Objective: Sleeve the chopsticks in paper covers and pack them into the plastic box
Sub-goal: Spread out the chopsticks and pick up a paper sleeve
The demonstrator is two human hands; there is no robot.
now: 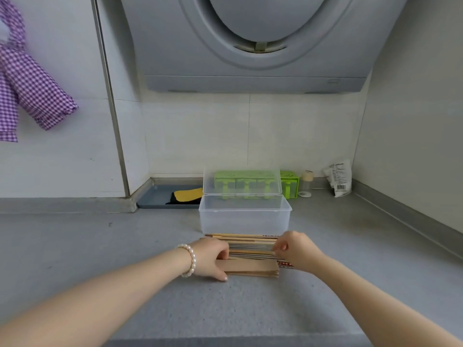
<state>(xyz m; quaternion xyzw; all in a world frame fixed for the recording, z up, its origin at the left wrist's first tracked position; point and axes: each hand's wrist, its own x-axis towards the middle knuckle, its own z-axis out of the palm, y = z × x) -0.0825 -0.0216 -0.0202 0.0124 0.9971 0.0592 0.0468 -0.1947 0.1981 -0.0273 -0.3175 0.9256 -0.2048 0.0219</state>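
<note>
Both hands work at the middle of the grey counter (100,246). Left hand (213,259), one pearl bracelet (189,259) on its wrist: fingers curled over the left end of the paper covers (253,267), thumb tip down on the counter at their near edge. Right hand (297,249): fingers curled, pinching at the right ends of the chopsticks (250,244); which stick it holds cannot be told.

Chopsticks: one loose row lying crosswise, touching the far edge of the paper covers and just in front of the plastic box; too many and too close to count. Paper covers: one flat brown stack, sheets uncountable; one patterned red-and-white end shows under the right wrist.

Plastic box (244,216): one, clear, lid (241,181) hinged upright at the back, nothing visible inside.

Toward the back edge of the counter: green holder (290,184) behind the lid, partly seen through it. Small bottle (306,184), one, right of the holder. White printed bag (338,180), one, near the back right corner. Blue tray (155,199), one, at back left, holding one yellow and black cloth (188,196).

Purple checked garment (32,88) hangs on the wall at upper left.
</note>
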